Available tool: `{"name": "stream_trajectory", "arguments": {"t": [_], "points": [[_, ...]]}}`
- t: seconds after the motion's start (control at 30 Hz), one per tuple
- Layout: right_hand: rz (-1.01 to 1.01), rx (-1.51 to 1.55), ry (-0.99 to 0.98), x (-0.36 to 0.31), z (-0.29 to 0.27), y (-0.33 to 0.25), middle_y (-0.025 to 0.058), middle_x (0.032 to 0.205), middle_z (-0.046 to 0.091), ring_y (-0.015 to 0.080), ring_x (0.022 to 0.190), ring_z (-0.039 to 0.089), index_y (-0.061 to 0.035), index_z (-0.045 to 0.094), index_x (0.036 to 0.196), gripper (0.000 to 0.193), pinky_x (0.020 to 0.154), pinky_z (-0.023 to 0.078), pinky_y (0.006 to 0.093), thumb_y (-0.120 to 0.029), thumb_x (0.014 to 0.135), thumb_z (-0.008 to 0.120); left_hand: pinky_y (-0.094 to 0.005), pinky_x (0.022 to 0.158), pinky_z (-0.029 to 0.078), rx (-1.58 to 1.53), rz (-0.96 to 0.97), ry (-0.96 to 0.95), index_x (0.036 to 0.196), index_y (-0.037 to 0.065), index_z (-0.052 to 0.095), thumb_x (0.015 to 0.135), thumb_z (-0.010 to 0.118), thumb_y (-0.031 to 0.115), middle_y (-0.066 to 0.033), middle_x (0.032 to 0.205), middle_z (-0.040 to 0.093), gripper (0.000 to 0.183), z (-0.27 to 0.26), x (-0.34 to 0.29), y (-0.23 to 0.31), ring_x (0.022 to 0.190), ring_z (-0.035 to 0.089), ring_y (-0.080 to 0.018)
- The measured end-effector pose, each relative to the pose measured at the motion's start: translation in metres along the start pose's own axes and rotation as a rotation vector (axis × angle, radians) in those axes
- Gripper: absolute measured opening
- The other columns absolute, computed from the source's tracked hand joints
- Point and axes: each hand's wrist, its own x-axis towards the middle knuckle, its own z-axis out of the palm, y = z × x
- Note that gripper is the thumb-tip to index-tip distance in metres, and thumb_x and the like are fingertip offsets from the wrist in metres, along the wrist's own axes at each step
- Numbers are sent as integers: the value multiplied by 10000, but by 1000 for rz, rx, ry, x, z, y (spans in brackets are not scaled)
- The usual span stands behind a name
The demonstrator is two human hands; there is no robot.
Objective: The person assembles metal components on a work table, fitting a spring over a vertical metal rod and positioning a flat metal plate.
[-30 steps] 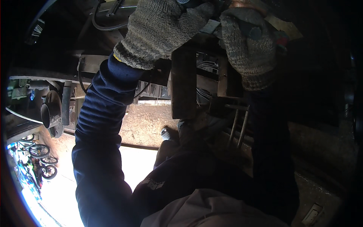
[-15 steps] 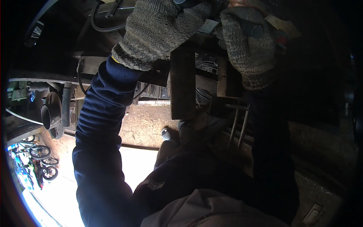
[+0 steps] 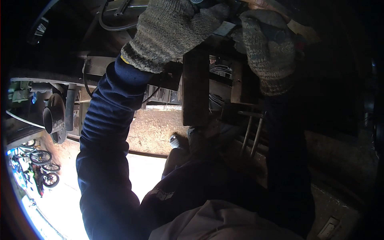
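Observation:
Both hands wear grey knitted gloves and are raised at the top of the head view, in front of a dark machine or bench. My left hand (image 3: 172,34) is closed, its fingers pointing right; what it grips is hidden. At its fingertips a small pale flat piece (image 3: 225,29) shows in the gap between the hands. My right hand (image 3: 270,50) is curled shut to the right of that piece, its grip lost in shadow. A copper-coloured, rounded thing (image 3: 266,5) lies just beyond the right glove.
A dark upright beam (image 3: 195,88) hangs below my hands, with a shorter wooden block (image 3: 242,84) beside it. A bent hose (image 3: 106,25) is at upper left. At left are a round metal pipe end (image 3: 52,119) and, farther off, several bicycles (image 3: 40,157).
My right hand has shifted slightly right, widening the gap between the gloves. My left hand and the pale piece have moved a little right as the view shifted slightly.

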Motion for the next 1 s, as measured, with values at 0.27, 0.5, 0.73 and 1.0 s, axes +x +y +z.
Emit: {"name": "stream_trajectory", "arguments": {"t": [0.27,0.5,0.73,1.0], "points": [[-251,-517,104,-38,-39,-12,98,1478,512,254,1394,474,-88,440,1492,482,1192,419,380,-392,1130,346,-385,742,555,107,-109,29,1103,16,673,910,721,169,-153,928,711,251,-3,-7,4,852,697,-290],[-295,-1227,348,-15,-6,6,98,1438,528,219,1340,495,-76,501,1419,411,1150,462,376,-312,1141,312,-363,799,564,136,-26,-11,1166,1,677,910,697,149,-155,984,728,297,-3,-1,0,888,709,-277],[-219,-1390,648,2,37,18,63,1128,682,205,968,671,-60,622,1259,263,933,579,357,-95,999,636,-338,814,569,65,-96,-49,1167,-14,678,897,685,111,-131,990,740,298,-5,-2,1,878,712,-240],[-496,-2312,341,-6,28,10,121,1173,724,259,1070,704,-52,678,1206,274,868,597,407,-125,944,710,-327,825,575,254,144,-70,1170,-22,677,899,716,106,-127,1029,746,302,-6,-1,-4,891,723,-233]]}}
